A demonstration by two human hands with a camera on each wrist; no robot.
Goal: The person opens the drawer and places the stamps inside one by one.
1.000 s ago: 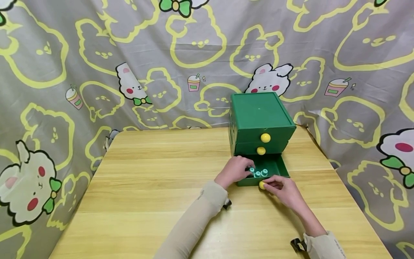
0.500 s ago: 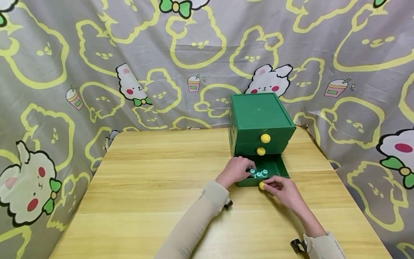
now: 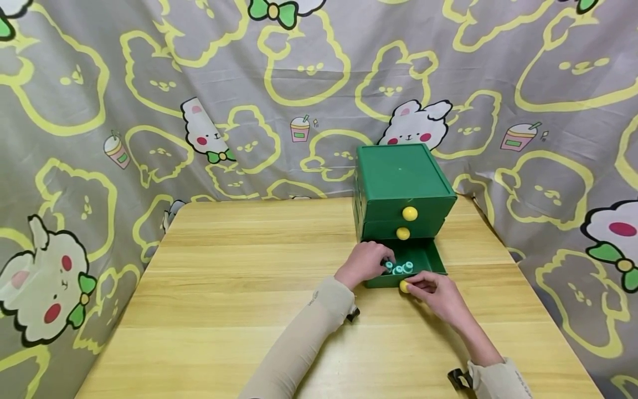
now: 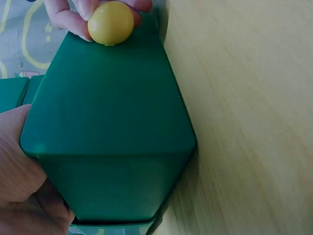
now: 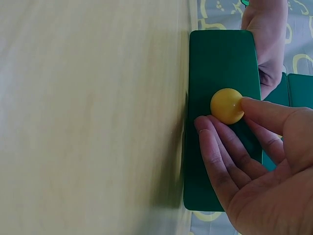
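A green drawer cabinet [image 3: 406,172] with yellow ball knobs stands at the right rear of the table. Its bottom drawer [image 3: 427,256] is pulled out and holds several small teal ring-topped pieces [image 3: 408,267]. My left hand [image 3: 365,261] reaches over the drawer's left side, its curled fingertips at the leftmost teal piece [image 3: 389,266]; the fingertips are partly hidden. My right hand [image 3: 441,293] pinches the yellow knob [image 5: 227,106] on the drawer front, thumb on one side and fingers on the other. In the left wrist view, the drawer wall [image 4: 112,186] hides the left fingertips.
The two upper drawers are closed, with yellow knobs [image 3: 410,213] facing me. A light wooden table [image 3: 224,288] spreads to the left and front. Behind it hangs a grey patterned curtain [image 3: 319,83].
The left fingers and the leftmost teal piece have shifted slightly right and toward me. My right hand stays at the knob, and the drawer remains pulled out.
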